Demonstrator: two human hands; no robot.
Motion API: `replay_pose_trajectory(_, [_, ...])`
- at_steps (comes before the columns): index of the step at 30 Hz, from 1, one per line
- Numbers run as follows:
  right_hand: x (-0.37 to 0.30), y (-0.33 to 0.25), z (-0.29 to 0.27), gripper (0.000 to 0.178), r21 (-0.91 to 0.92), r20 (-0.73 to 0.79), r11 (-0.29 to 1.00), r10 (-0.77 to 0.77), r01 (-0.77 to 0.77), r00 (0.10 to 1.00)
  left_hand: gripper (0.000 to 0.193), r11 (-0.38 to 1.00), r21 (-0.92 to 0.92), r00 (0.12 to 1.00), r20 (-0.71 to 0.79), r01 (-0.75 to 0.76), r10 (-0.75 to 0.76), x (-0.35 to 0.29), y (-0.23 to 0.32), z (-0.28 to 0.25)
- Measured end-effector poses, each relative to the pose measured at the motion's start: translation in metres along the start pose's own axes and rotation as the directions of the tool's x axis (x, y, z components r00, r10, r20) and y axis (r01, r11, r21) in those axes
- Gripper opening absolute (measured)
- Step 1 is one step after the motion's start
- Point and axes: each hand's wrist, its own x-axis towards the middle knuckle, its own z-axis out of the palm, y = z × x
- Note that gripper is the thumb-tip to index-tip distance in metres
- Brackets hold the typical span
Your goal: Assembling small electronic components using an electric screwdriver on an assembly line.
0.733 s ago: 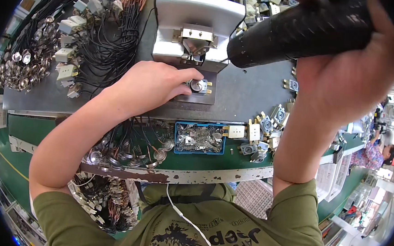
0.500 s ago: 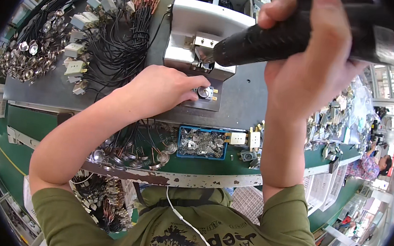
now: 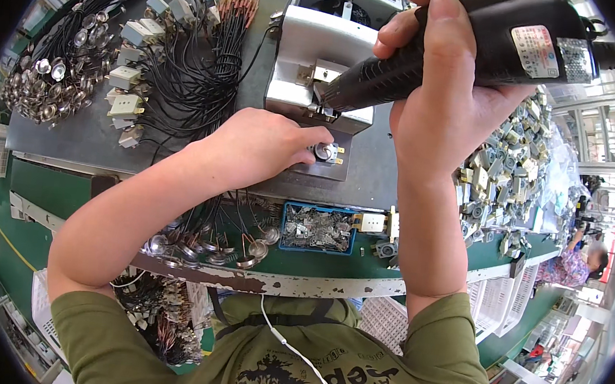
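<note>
My left hand [image 3: 259, 146] reaches in from the left. Its thumb and forefinger pinch a small round-topped component [image 3: 323, 152] with brass tabs, which rests on a metal plate [image 3: 335, 171]. My right hand [image 3: 441, 105] is wrapped round a thick black electric screwdriver [image 3: 385, 75], tilted so that its nose points down and left. That nose lies at the front of a silver metal box-shaped machine [image 3: 327, 38], beside a small white block [image 3: 328, 71]; the very tip is hard to make out.
Bundled black wires [image 3: 200, 86] with white connector blocks lie left on the grey bench. A blue tray [image 3: 317, 229] of small metal clips stands at the front. Loose switch-like parts [image 3: 493, 170] are heaped on the right. Another person [image 3: 572, 267] is far right.
The screwdriver in my right hand has moved left and closer to the machine's front, turning so its label shows. My left hand keeps its pinch on the component. The whole view has shifted slightly.
</note>
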Motion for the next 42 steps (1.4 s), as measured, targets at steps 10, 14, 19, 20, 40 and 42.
replay_pose_trajectory(10, [-0.002,-0.004,0.009,0.081,-0.036,-0.003,0.999,-0.013,0.013,1.0,0.037,1.0,0.008,1.0,0.003,0.003,-0.003,0.0,-0.004,0.005])
replay_pose_trajectory(14, [0.001,-0.009,0.005,0.052,-0.203,0.001,0.972,0.123,-0.12,0.992,0.036,1.0,0.007,1.0,0.026,-0.001,0.001,0.0,-0.001,0.001])
replay_pose_trajectory(19, [-0.013,-0.005,0.02,0.023,-0.041,-0.068,0.999,0.017,-0.02,0.998,0.031,0.999,0.031,0.999,-0.034,-0.024,0.025,-0.003,-0.002,0.006])
replay_pose_trajectory(20, [-0.013,-0.007,0.016,0.017,-0.01,-0.028,1.0,0.018,-0.019,0.999,0.031,0.999,0.029,0.999,-0.033,-0.027,0.028,-0.004,-0.004,0.009])
replay_pose_trajectory(40, [-0.022,0.015,-0.046,0.006,-0.117,0.09,0.989,0.104,-0.093,0.991,0.03,0.999,-0.002,0.997,-0.073,-0.038,0.038,-0.002,-0.005,0.007])
replay_pose_trajectory(42, [-0.022,0.018,-0.045,0.006,-0.113,0.088,0.989,0.107,-0.097,0.99,0.03,1.0,0.002,0.997,-0.068,-0.031,0.031,-0.002,-0.004,0.008])
